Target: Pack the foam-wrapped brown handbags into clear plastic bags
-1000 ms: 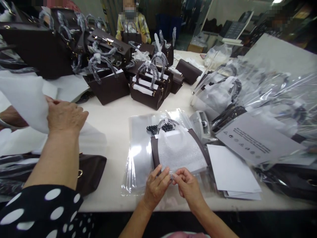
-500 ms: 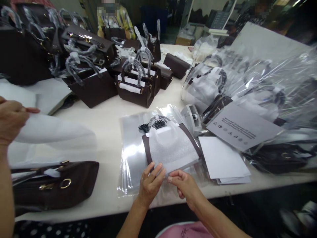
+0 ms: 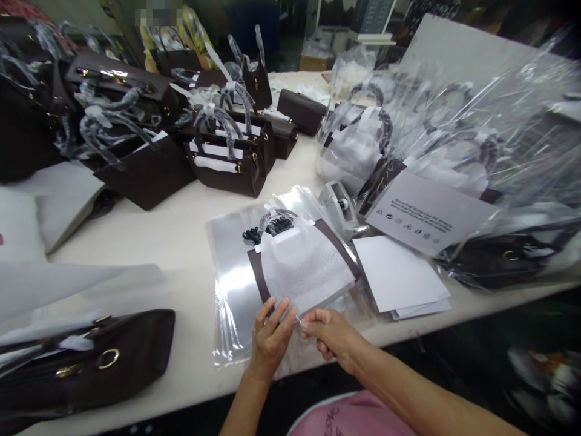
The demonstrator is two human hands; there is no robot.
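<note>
A dark brown handbag wrapped over its front with a white foam sheet lies on a stack of clear plastic bags. Its handles are wrapped in film, and black coiled cords lie by them. My left hand rests with fingers spread on the lower left edge of the wrapped bag. Beside it, my right hand has thumb and forefinger pinched at the bag's bottom edge, on what looks like a bit of clear film.
White cards and a tape dispenser are to the right, before plastic-wrapped bags. Brown handbags stand at the back left. Another brown bag lies at the front left. A person is across the table.
The view has shifted, so most things sit further left or higher. The other person's hand at the left has left the view. My hands remain at the wrapped bag's lower edge.
</note>
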